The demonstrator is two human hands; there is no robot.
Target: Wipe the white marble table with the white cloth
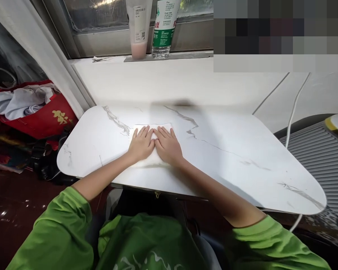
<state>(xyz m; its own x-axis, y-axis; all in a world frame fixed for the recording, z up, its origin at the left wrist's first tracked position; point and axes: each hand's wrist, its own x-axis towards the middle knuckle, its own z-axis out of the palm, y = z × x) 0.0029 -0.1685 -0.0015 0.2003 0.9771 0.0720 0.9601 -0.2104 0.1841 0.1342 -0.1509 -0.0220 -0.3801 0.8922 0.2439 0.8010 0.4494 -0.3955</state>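
Observation:
A folded white cloth (160, 127) lies on the white marble-patterned table (228, 157), near its left-middle. My left hand (141, 144) rests flat on the cloth's left half, fingers stretched out and together. My right hand (167, 144) lies flat on its right half, fingers extended too. The two hands touch side by side at the index fingers and cover most of the cloth. Both forearms are bare, with green sleeves pushed up.
A pink-bottomed tube (139, 28) and a green-labelled water bottle (163, 28) stand on the window sill behind the white ledge (186, 78). A red bag with clothes (30, 108) sits at left. A white cable (294, 101) and a ribbed grey appliance (323, 157) are at right.

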